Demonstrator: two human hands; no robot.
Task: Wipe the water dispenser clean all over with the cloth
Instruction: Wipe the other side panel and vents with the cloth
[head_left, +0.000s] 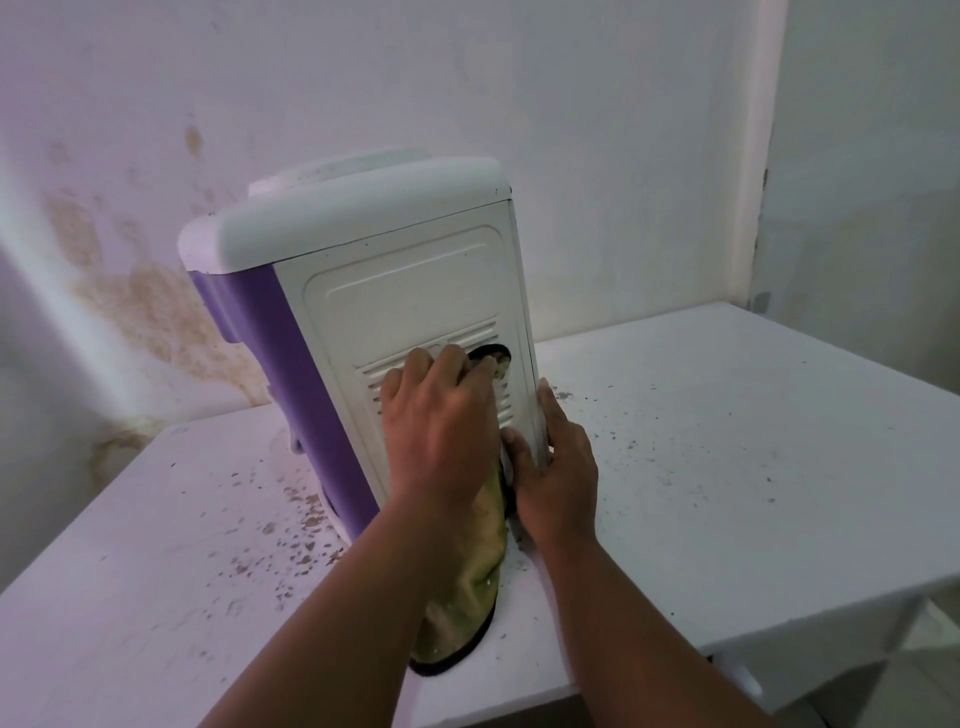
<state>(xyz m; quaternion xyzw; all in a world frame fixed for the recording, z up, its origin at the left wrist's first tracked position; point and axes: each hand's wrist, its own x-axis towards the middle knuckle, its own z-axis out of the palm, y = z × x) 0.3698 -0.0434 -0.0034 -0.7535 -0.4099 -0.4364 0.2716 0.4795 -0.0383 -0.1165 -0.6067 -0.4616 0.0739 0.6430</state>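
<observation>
Head view: the water dispenser (363, 291) stands on the white worktop (727, 441), its vented white panel facing the camera. The left hand (441, 415) presses the yellow-green cloth (478, 561) against the vents, fingers curled over it. The right hand (556, 467) clasps the panel's right edge, steadying it. Judging by this, wiping is midway: the purple side, top and hidden faces probably remain, and specks litter the worktop.
</observation>
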